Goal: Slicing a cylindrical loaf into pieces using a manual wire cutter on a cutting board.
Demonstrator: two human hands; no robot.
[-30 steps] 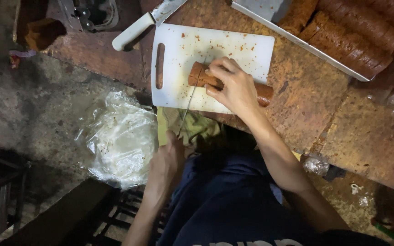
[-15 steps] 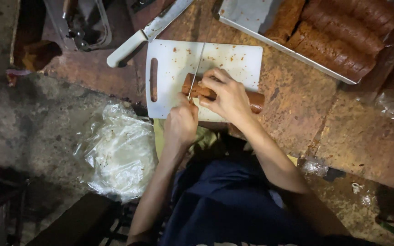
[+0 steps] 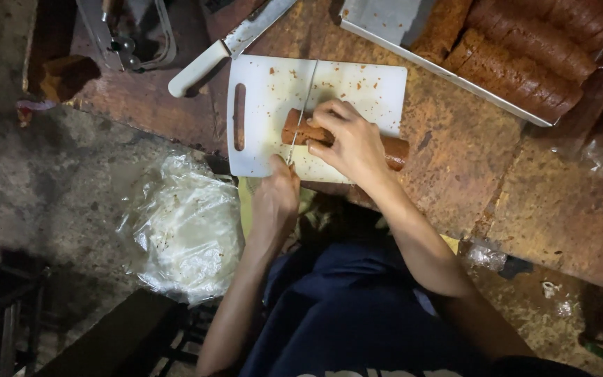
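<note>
A brown log-shaped loaf [image 3: 294, 130] lies on a white cutting board [image 3: 371, 87] with a slot handle. My right hand [image 3: 347, 139] presses down on the loaf's middle. My left hand [image 3: 276, 195], at the board's near edge, grips a thin knife [image 3: 306, 98] whose blade stands across the loaf near its left end. The loaf's right end [image 3: 398, 150] sticks out past my right hand.
A large white-handled knife [image 3: 228, 45] lies beyond the board. A metal tray [image 3: 413, 59] at the back right holds several brown loaves [image 3: 532, 63]. A crumpled clear plastic bag [image 3: 183, 230] sits low on the left. A metal tool [image 3: 130, 31] lies at the back left.
My left hand rose from below the table edge to the board and brought the thin knife over the loaf's left end. My right hand stayed on the loaf.
</note>
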